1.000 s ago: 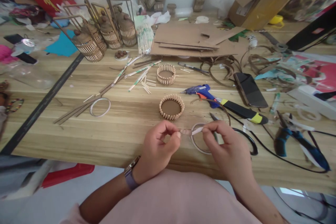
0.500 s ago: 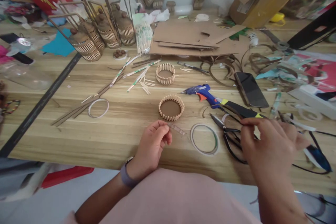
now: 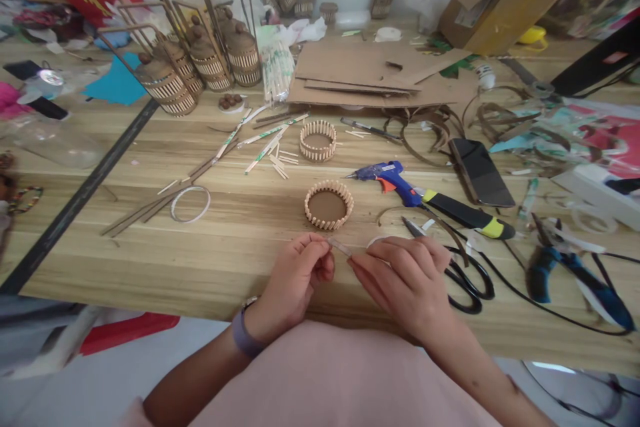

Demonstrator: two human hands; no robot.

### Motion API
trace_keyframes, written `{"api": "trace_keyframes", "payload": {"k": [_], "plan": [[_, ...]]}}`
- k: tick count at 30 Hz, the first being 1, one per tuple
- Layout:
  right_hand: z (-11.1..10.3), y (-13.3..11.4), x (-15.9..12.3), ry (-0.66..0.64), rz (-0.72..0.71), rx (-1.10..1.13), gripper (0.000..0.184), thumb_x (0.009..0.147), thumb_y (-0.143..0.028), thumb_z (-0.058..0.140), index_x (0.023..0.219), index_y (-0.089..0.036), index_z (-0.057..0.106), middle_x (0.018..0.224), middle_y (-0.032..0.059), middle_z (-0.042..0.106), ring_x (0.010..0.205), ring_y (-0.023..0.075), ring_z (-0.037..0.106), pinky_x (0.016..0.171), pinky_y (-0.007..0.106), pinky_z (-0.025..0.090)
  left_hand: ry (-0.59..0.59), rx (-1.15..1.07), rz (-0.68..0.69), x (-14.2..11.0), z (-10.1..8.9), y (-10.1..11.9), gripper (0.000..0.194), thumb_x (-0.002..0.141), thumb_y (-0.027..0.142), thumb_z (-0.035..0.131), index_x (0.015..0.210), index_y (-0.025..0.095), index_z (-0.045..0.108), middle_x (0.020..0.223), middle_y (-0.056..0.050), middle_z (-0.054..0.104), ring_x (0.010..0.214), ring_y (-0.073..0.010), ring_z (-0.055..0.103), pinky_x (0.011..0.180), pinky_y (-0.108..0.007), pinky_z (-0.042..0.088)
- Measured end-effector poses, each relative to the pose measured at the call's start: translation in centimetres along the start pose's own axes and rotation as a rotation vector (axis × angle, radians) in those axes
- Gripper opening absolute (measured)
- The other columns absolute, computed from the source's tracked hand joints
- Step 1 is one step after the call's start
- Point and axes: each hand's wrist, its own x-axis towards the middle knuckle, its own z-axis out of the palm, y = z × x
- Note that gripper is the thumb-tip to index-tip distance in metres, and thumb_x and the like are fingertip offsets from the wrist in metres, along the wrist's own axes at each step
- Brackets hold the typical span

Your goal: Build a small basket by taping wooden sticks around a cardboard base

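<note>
My left hand (image 3: 296, 277) pinches one end of a short clear strip of tape (image 3: 340, 245) near the table's front edge. My right hand (image 3: 404, 279) meets the strip's other end with its fingertips and covers most of a tape ring on the table; whether it grips the strip is unclear. Just beyond the hands sits a small round basket of sticks with a brown cardboard base (image 3: 329, 204). A second such basket (image 3: 317, 141) stands farther back. Black scissors (image 3: 460, 273) lie right beside my right hand.
A blue glue gun (image 3: 387, 177), a black and yellow knife (image 3: 463, 215), a phone (image 3: 481, 163) and blue pliers (image 3: 575, 273) lie to the right. A thin ring (image 3: 191, 203), loose sticks, cardboard sheets (image 3: 365, 73) and finished stick baskets (image 3: 200, 67) fill the left and back.
My right hand went out right toward the scissors, then came back to the tape strip's free end. It now hides the tape ring. The left hand kept its pinch.
</note>
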Motion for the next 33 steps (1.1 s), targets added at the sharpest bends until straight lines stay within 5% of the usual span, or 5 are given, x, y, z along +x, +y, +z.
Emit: {"api": "trace_keyframes", "payload": {"k": [5, 8, 12, 18, 33], "plan": [[-0.5, 1.3, -0.1, -0.012, 0.118, 0.045, 0.004, 0.092, -0.018, 0.063, 0.090, -0.022, 0.062, 0.081, 0.0029, 0.068, 0.082, 0.0194, 0.057, 0.078, 0.037, 0.036, -0.022, 0.368, 0.126, -0.8, -1.1, 0.5, 0.013, 0.078, 0.029, 0.056, 0.071, 0.018, 0.056, 0.060, 0.002, 0.058, 0.057, -0.0114, 0.052, 0.057, -0.024, 0.042], [-0.7, 2.2, -0.6, -0.084, 0.197, 0.069, 0.009, 0.095, -0.024, 0.059, 0.088, -0.021, 0.064, 0.083, 0.0045, 0.066, 0.083, 0.0211, 0.057, 0.079, 0.038, 0.035, 0.022, 0.866, 0.507, -0.8, -1.9, 1.4, 0.007, 0.084, 0.020, 0.056, 0.089, 0.018, 0.061, 0.083, -0.004, 0.066, 0.080, -0.0185, 0.060, 0.076, -0.033, 0.050], [0.1, 2.3, -1.3, -0.166, 0.292, 0.108, 0.017, 0.096, -0.029, 0.055, 0.085, -0.022, 0.065, 0.083, 0.0037, 0.066, 0.083, 0.0215, 0.058, 0.079, 0.038, 0.034, -0.005, 1.501, 0.998, 0.7, -2.4, 2.6, 0.033, 0.082, 0.013, 0.066, 0.114, 0.014, 0.059, 0.125, -0.015, 0.061, 0.124, -0.0350, 0.046, 0.105, -0.054, 0.038], [2.4, 1.7, -1.0, -0.236, 0.477, 0.165, 0.021, 0.094, -0.033, 0.056, 0.080, -0.025, 0.070, 0.081, 0.0016, 0.068, 0.083, 0.0216, 0.059, 0.079, 0.038, 0.032, -0.197, 1.838, 0.927, 3.1, -1.7, 3.6, 0.043, 0.075, 0.027, 0.080, 0.111, 0.014, 0.060, 0.117, -0.013, 0.062, 0.129, -0.0406, 0.038, 0.106, -0.059, 0.036], [3.6, 2.0, -0.2, -0.326, 0.565, 0.157, 0.020, 0.090, -0.028, 0.058, 0.079, -0.027, 0.074, 0.085, 0.0021, 0.073, 0.085, 0.0228, 0.058, 0.078, 0.039, 0.028, -0.192, 1.887, 0.847, 4.1, -0.6, 3.6, 0.011, 0.084, 0.023, 0.069, 0.087, 0.013, 0.069, 0.099, -0.011, 0.064, 0.122, -0.0392, 0.041, 0.104, -0.056, 0.037]]}}
